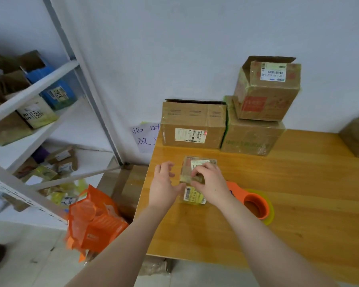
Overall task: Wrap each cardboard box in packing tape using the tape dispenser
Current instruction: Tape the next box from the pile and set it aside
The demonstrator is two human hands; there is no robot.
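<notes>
A small flat cardboard box (pixel 195 195) with white labels and shiny tape lies on the wooden table (pixel 298 204) near its left edge. My right hand (pixel 209 181) rests on top of the box, fingers curled and pinching at its taped surface. My left hand (pixel 164 183) sits at the box's left side, fingers spread, thumb touching the box's edge. The orange tape dispenser (pixel 253 201) with a roll of clear yellowish tape lies on the table just right of my right wrist, held by neither hand.
Three larger cardboard boxes stand at the table's back: one low box (pixel 193 125), a wide one (pixel 251 137) and an opened one (pixel 267 90) stacked on it. Another box (pixel 356 137) is at the right edge. A white shelf (pixel 39 125) holds parcels; an orange bag (pixel 93 220) hangs left of the table.
</notes>
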